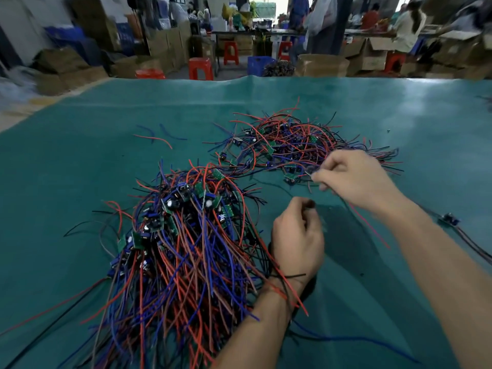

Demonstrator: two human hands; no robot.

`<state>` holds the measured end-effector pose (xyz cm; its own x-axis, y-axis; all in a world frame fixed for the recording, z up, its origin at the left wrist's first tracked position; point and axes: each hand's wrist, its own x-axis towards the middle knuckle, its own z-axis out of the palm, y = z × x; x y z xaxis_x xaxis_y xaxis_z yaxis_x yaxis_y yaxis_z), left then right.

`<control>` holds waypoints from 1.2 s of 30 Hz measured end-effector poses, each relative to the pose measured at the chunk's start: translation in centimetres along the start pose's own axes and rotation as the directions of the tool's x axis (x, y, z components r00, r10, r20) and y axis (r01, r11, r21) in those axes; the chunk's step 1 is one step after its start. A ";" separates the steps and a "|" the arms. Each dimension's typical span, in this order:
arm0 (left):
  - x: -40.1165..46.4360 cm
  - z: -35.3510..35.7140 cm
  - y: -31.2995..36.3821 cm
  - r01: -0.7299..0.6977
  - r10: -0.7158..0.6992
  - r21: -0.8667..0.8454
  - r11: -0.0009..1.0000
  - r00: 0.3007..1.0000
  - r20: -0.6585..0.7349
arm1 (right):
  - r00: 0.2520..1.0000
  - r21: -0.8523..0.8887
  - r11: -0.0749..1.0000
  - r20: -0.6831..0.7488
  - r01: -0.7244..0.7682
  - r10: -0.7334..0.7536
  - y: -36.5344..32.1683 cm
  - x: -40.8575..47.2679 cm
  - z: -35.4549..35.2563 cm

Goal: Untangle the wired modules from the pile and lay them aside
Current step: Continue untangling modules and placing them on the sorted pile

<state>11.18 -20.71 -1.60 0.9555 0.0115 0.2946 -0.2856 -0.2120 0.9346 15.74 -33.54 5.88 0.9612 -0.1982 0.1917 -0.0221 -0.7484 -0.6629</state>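
Nearest us, our left hand [296,235] curls its fingers around wire ends beside the sorted heap [181,249]. Farther out, our right hand [354,179] pinches one thin wire at the tangled pile [292,147], which lies just left of its fingertips. Two heaps, two hands; one module [450,219] lies apart at right.

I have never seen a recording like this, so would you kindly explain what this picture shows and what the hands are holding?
There is no machine here: a camera worn on a person's head looks down at their two bare hands. On the green table cover lie two tangles of small circuit modules with red, blue and black wires: a near pile and a far pile. The right hand pinches wires at the far pile's edge. The left hand is curled, seemingly around thin wire. A workshop shows behind.
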 end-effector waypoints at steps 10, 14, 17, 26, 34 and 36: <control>0.0 -0.5 0.4 0.028 -0.029 0.049 0.998 0.999 0.033 | 0.978 0.359 0.932 0.208 -0.046 -0.032 3.5 -6.4 1.1; -0.2 -0.4 0.4 0.013 -0.015 0.021 1.000 0.996 0.089 | 0.998 0.419 0.908 0.065 -0.026 -0.001 4.2 -6.1 0.7; -0.3 -0.4 0.5 -0.044 0.037 0.037 0.998 0.986 0.161 | 0.998 0.519 0.852 0.024 -0.068 0.064 4.2 -5.9 1.3; -0.2 -0.4 0.2 -0.074 0.054 0.105 0.992 0.982 0.182 | 0.981 0.750 0.632 0.163 -0.194 0.108 4.0 -5.9 1.4; -0.3 -0.4 0.6 -0.163 0.090 0.246 0.955 0.954 0.285 | 0.954 0.614 0.789 -0.237 0.001 0.183 5.5 -5.0 0.1; -0.3 -0.4 0.7 -0.166 0.084 0.250 0.954 0.947 0.309 | 0.912 0.617 0.786 -0.338 0.029 0.231 6.2 -4.7 -0.7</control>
<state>10.67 -20.51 -0.97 0.9039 -0.3086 0.2963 -0.4130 -0.4485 0.7927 10.91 -37.73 1.40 0.7790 -0.5678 0.2660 0.1801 -0.2037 -0.9623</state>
